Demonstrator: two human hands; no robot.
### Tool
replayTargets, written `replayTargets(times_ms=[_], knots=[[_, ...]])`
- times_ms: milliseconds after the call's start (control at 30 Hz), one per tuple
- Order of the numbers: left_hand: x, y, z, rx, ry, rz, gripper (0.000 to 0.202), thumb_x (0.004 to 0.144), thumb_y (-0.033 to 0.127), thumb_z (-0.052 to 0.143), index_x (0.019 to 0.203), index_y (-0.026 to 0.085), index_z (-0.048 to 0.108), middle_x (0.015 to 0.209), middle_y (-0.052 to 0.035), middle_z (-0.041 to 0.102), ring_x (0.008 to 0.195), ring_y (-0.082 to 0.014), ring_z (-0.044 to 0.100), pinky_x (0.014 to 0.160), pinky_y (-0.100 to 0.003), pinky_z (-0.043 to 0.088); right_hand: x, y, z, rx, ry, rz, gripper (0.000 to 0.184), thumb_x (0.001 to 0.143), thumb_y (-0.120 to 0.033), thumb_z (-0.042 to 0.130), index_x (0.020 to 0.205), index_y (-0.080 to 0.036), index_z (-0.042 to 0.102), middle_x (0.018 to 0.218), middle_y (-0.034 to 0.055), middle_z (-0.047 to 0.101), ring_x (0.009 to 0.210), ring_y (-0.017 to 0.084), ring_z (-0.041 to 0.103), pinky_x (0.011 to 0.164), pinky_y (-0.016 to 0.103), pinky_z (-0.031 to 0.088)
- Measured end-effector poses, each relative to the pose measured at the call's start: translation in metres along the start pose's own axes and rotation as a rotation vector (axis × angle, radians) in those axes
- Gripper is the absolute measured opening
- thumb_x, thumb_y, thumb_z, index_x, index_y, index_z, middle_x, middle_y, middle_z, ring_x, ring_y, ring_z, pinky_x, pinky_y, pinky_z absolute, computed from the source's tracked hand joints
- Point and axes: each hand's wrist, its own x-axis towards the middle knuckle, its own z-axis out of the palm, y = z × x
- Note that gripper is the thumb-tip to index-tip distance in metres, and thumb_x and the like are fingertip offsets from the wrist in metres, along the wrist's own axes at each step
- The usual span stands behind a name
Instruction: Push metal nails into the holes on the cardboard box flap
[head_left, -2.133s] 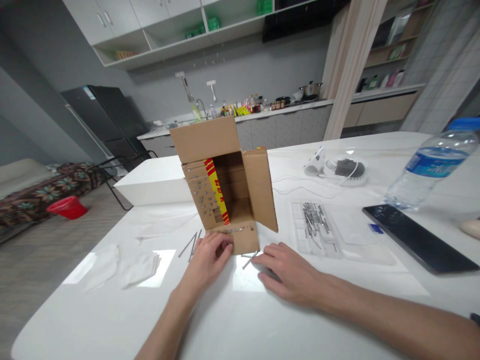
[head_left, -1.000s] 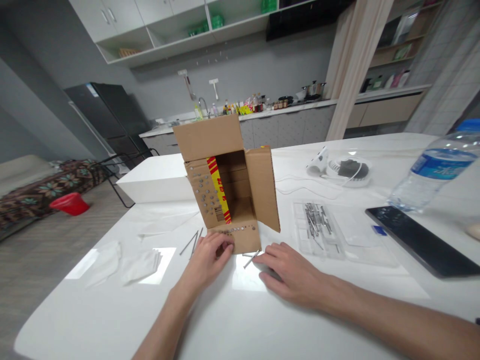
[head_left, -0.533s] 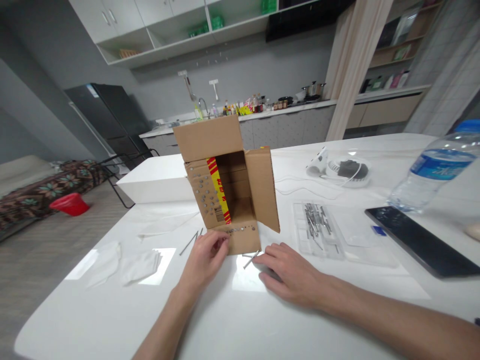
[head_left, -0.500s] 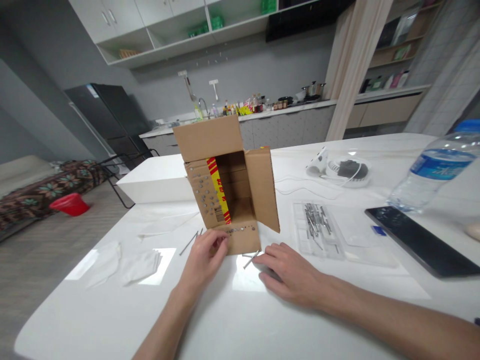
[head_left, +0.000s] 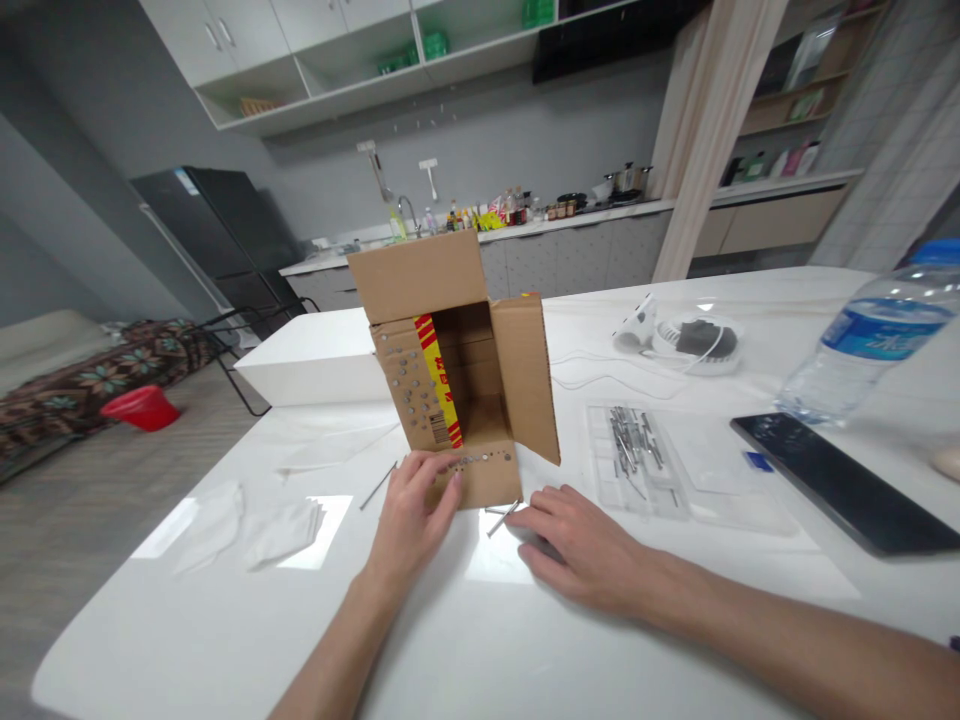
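Note:
A cardboard box (head_left: 517, 380) stands on the table with its flaps open, and nail heads dot its left front panel. My left hand (head_left: 412, 515) is at the bottom flap (head_left: 487, 487), fingertips on its left part near a row of nail heads, thumb apart from the fingers. Nothing shows in its grasp. My right hand (head_left: 577, 550) rests on the table right of the flap, thumb spread away. Its index fingertip touches or nearly touches a loose nail (head_left: 501, 520), which crosses another. One more nail (head_left: 378, 485) lies left of my left hand.
Right of the box is a clear plastic case (head_left: 637, 460) of nails. Beyond it are a black phone (head_left: 847, 480), a water bottle (head_left: 862, 340) and a white corded device (head_left: 694, 345). White tissues (head_left: 281, 535) lie on the left, and a white block (head_left: 315, 360) stands behind.
My left hand's fingers have spread, with the thumb moving right, away from the index finger. A nail end beside that hand is now hidden. My right hand has stayed in place.

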Motion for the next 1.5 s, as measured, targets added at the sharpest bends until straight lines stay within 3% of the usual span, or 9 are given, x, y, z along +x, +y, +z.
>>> replayTargets(times_ms=[167, 267, 600, 867, 1133, 1367, 1500], knots=[[0.000, -0.004, 0.007, 0.093, -0.061, 0.001, 0.031, 0.096, 0.033, 0.055, 0.123, 0.023, 0.066, 0.109, -0.0091, 0.063, 0.104, -0.0253, 0.064, 0.093, -0.045, 0.051, 0.000, 0.000, 0.000, -0.003, -0.004, -0.001, 0.024, 0.096, -0.021, 0.054, 0.115, -0.018, 0.067, 0.096, 0.0075, 0.065, 0.092, 0.022, 0.057, 0.085, 0.038, 0.039], [-0.001, -0.005, 0.009, 0.134, -0.071, 0.019, 0.029, 0.097, 0.035, 0.054, 0.120, 0.023, 0.067, 0.112, -0.0094, 0.064, 0.106, -0.0260, 0.064, 0.096, -0.048, 0.048, 0.000, 0.000, 0.000, -0.001, -0.004, 0.002, 0.023, 0.095, -0.021, 0.054, 0.115, -0.018, 0.067, 0.096, 0.0072, 0.065, 0.092, 0.022, 0.057, 0.085, 0.038, 0.039], [-0.002, -0.001, 0.007, 0.152, -0.023, 0.095, 0.023, 0.098, 0.032, 0.052, 0.115, 0.024, 0.065, 0.112, -0.0078, 0.068, 0.106, -0.0242, 0.066, 0.093, -0.044, 0.049, 0.000, -0.002, -0.001, 0.000, 0.011, 0.004, 0.022, 0.095, -0.020, 0.055, 0.112, -0.018, 0.068, 0.094, 0.0066, 0.064, 0.091, 0.022, 0.057, 0.082, 0.036, 0.039], [-0.003, 0.001, 0.009, 0.172, -0.094, 0.152, 0.020, 0.098, 0.028, 0.053, 0.114, 0.024, 0.066, 0.112, -0.0067, 0.068, 0.108, -0.0237, 0.063, 0.090, -0.041, 0.048, 0.000, -0.001, 0.000, -0.012, 0.001, 0.001, 0.020, 0.095, -0.020, 0.055, 0.111, -0.017, 0.067, 0.093, 0.0067, 0.064, 0.090, 0.022, 0.057, 0.082, 0.037, 0.039], [-0.004, 0.011, 0.007, 0.083, -0.051, 0.302, 0.010, 0.096, 0.020, 0.056, 0.090, 0.021, 0.064, 0.092, -0.0034, 0.067, 0.093, -0.0197, 0.065, 0.081, -0.034, 0.046, 0.000, -0.002, 0.000, 0.000, 0.006, 0.009, 0.021, 0.094, -0.020, 0.055, 0.111, -0.018, 0.068, 0.093, 0.0066, 0.064, 0.089, 0.022, 0.057, 0.083, 0.037, 0.039], [-0.008, 0.014, 0.016, 0.099, -0.111, 0.359, 0.022, 0.097, 0.024, 0.057, 0.118, 0.022, 0.064, 0.104, -0.0069, 0.066, 0.100, -0.0221, 0.064, 0.085, -0.038, 0.048, 0.001, -0.001, 0.001, 0.004, 0.014, 0.004, 0.022, 0.093, -0.018, 0.056, 0.112, -0.017, 0.067, 0.095, 0.0071, 0.066, 0.091, 0.022, 0.058, 0.084, 0.038, 0.040], [-0.010, 0.009, 0.019, 0.131, -0.163, 0.338, 0.024, 0.098, 0.028, 0.055, 0.119, 0.023, 0.065, 0.107, -0.0079, 0.064, 0.102, -0.0237, 0.062, 0.088, -0.041, 0.047, 0.001, 0.000, 0.002, 0.004, 0.012, 0.006, 0.022, 0.095, -0.020, 0.055, 0.113, -0.018, 0.067, 0.096, 0.0072, 0.065, 0.092, 0.022, 0.058, 0.086, 0.039, 0.040]])
